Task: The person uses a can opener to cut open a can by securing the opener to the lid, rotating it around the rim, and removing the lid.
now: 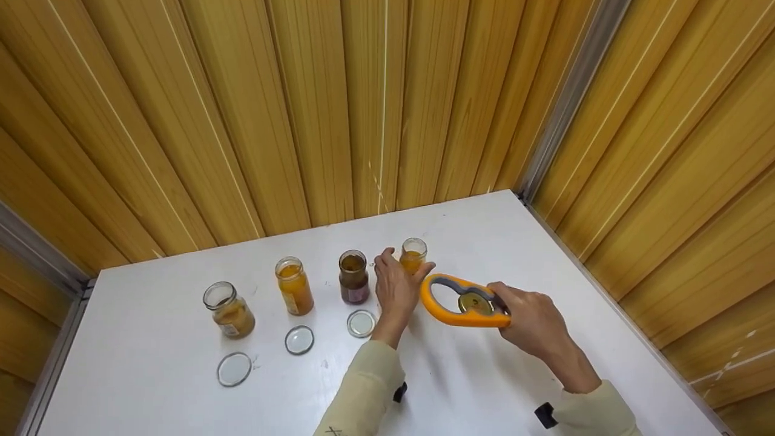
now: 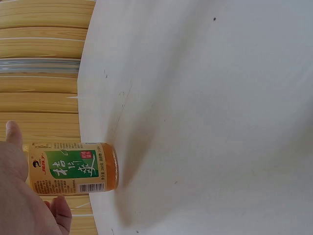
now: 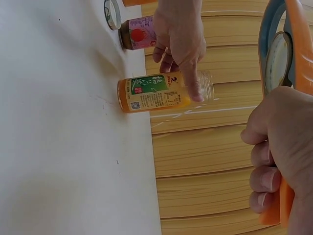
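My right hand (image 1: 536,321) grips the handles of an orange jar opener (image 1: 439,312) with a grey toothed lining. A round gold metal lid (image 1: 475,303) sits in the opener, raised off the table. My left hand (image 1: 396,287) is at a small lidless glass jar (image 1: 414,257) of orange contents, with the thumb on one side and the fingers spread on the other. In the right wrist view, that jar's green and cream label (image 3: 154,93) shows and the left thumb lies across its upper part. The left fingers look loose; firm contact cannot be made out.
Left of my hands stand lidless jars: one dark (image 1: 354,284), one orange (image 1: 295,290) and one with pale brown contents (image 1: 233,315). In front of them lie loose lids (image 1: 361,323), (image 1: 299,340), (image 1: 234,369). The white table (image 1: 151,393) meets a wood-patterned wall (image 1: 327,121).
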`<action>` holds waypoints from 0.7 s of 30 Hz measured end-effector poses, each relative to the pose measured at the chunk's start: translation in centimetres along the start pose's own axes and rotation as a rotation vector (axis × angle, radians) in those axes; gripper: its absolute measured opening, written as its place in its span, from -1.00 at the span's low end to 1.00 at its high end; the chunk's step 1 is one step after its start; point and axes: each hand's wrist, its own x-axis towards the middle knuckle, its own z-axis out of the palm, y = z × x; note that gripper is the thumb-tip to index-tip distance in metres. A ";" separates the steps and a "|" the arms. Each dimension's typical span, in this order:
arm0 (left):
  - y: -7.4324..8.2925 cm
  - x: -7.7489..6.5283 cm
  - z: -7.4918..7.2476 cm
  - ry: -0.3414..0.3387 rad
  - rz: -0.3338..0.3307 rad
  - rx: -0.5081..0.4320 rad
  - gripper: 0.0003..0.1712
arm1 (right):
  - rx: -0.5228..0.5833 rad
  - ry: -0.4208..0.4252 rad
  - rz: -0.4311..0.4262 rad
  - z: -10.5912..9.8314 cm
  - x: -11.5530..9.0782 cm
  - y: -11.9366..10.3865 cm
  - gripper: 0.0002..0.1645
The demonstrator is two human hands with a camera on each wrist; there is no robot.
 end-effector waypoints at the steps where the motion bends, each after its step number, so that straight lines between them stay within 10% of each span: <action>1: 0.0 -0.2 -0.1 0.011 -0.001 -0.009 -0.05 | 0.000 0.000 0.002 0.0 0.0 0.0 -0.49; 6: 0.4 -1.6 -0.9 0.069 0.100 -0.151 -0.25 | 0.002 0.012 0.012 -0.3 0.0 -0.2 -0.48; 11: 0.6 -4.0 -2.2 -0.025 0.209 -0.323 -0.40 | -0.012 0.032 -0.011 -0.4 0.2 -0.3 -0.47; 15: 0.4 -5.8 -3.7 -0.290 0.194 -0.564 -0.63 | -0.011 0.030 -0.025 -0.4 0.3 -0.6 -0.50; 21: 0.0 -7.9 -6.2 -0.709 -0.062 -0.873 -0.75 | -0.001 0.032 -0.035 -0.8 0.3 -1.1 -0.49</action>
